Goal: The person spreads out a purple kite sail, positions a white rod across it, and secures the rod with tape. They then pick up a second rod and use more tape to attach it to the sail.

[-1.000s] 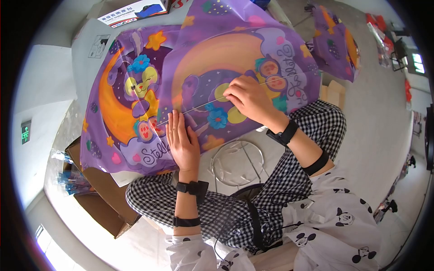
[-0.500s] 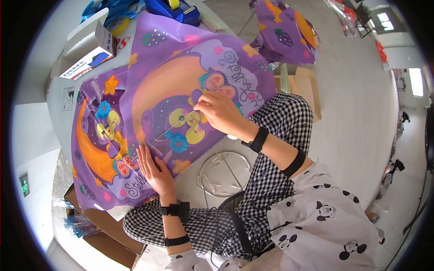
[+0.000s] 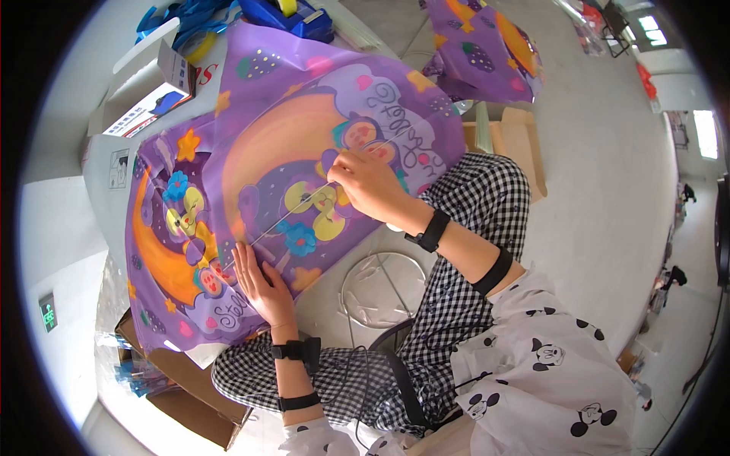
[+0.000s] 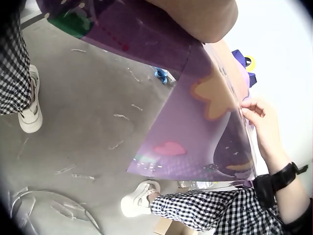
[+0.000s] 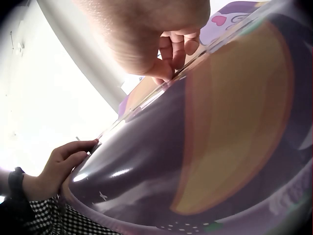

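Pinching with fingertips and thumb drawn together, a person's right hand (image 3: 369, 185) holds a big purple plastic sheet (image 3: 262, 144) at a thin pale line (image 3: 290, 213) that runs slantwise across it. Lower down that line, the left hand (image 3: 264, 291) lies with its fingers nearly straight, pressing on the sheet and gripping nothing.

The sheet spreads over a grey surface in front of the person, its near side reaching the knees. It is printed with orange moons, yellow stars, blue flowers and a yellow-faced cartoon animal; on the right half the picture shows upside down and paler. The left wrist view shows part of the sheet's edge hanging above the floor.

Beyond the sheet, to the left, stand a white carton (image 3: 148, 91), a blue ribbon (image 3: 171, 17) and a yellow roll (image 3: 201, 47); nearer the middle is a blue tape dispenser (image 3: 296, 23). Another purple printed piece (image 3: 487, 57) stands at upper right. Below the hands, between checked trousers (image 3: 479, 228), a round metal ring (image 3: 344, 292) shows, with clear scraps about it. An open cardboard box (image 3: 204, 414) sits at lower left.
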`<state>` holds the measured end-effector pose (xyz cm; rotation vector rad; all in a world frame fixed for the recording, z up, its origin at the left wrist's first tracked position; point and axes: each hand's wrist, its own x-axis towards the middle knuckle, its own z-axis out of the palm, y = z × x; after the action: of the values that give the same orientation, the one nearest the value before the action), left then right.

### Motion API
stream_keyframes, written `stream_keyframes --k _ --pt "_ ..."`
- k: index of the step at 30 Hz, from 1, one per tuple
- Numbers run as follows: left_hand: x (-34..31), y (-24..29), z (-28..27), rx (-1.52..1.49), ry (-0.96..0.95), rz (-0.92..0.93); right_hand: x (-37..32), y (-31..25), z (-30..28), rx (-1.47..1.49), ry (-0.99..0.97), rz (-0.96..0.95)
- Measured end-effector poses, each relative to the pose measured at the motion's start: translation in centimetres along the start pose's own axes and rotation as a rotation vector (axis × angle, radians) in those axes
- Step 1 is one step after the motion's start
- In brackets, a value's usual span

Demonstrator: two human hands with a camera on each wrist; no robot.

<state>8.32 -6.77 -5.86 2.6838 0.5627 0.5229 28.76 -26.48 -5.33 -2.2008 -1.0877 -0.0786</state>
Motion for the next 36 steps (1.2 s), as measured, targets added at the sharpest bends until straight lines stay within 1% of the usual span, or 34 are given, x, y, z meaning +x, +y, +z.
stream_keyframes --k 4,7,11,28,34,36 --pt "-0.1 -0.1 0.4 -0.015 0.011 -0.018 0.2 -0.1 -0.1 0.049 -0.014 -0.009" --pt "-0.1 -0.3 0.2 -0.009 0.007 -0.043 0.3 -0.2 0.0 0.003 -0.015 0.004" --pt "0.0 -0.5 0.2 -0.009 0.020 -0.036 0.5 -0.1 -0.1 -0.029 -0.035 -0.065" --pt "-0.3 -0.7 0.4 0.019 0.025 -0.025 0.9 -0.7 -0.5 -0.013 -0.054 -0.057" --pt "0.1 0.1 -1.2 0.129 -0.065 -0.064 0.7 -0.6 -0.4 -0.024 -0.062 -0.054" --pt "-0.1 -0.1 -1.4 0.125 -0.088 -0.059 0.8 -0.7 -0.5 -0.025 -0.077 -0.051"
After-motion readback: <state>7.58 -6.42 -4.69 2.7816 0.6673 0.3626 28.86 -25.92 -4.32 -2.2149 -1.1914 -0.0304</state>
